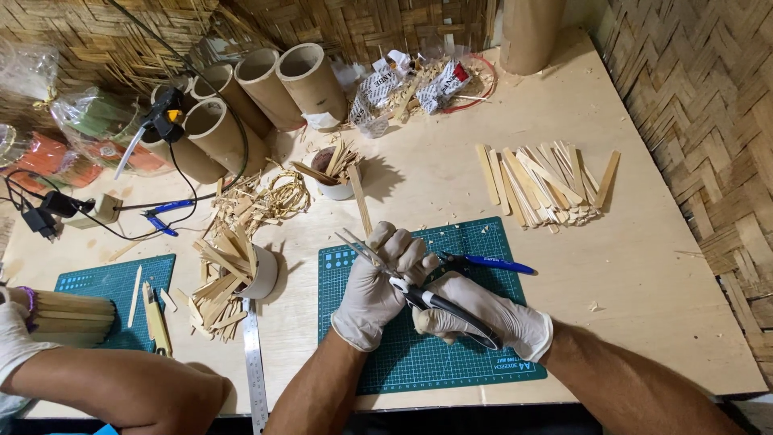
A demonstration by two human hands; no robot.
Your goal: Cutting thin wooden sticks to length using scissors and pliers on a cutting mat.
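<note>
Both hands gloved in white, working over the green cutting mat (419,354) at the front edge of the worktop (644,266). Left hand (378,286) is closed around a thin bamboo strip (361,208) that sticks up and away from the fingers toward a white cup of sticks (334,173). Right hand (483,316) is wrapped around the dark handles of a pair of pliers (419,296); the metal nose runs up-left across the left hand's fingers, right at the strip (can't tell if the jaws actually bite it, fingers are in the way). Blue-handled cutters (487,263) lie on the mat just beyond the right hand, untouched. Loose pile of flat bamboo slats (543,187) sits on the worktop behind the mat, to the right. Left of the mat: a tipped white cup spilling slats (233,278), a steel ruler (254,362) running to the front edge, curls of shavings (270,201) behind. Cardboard tubes (258,101) stacked at the back left, glue gun (157,121) leaning on them. Far left, a second person's gloved hand (12,334) holds a bundle of slats (68,316) over another green mat (105,282), well apart from the first pair.
</note>
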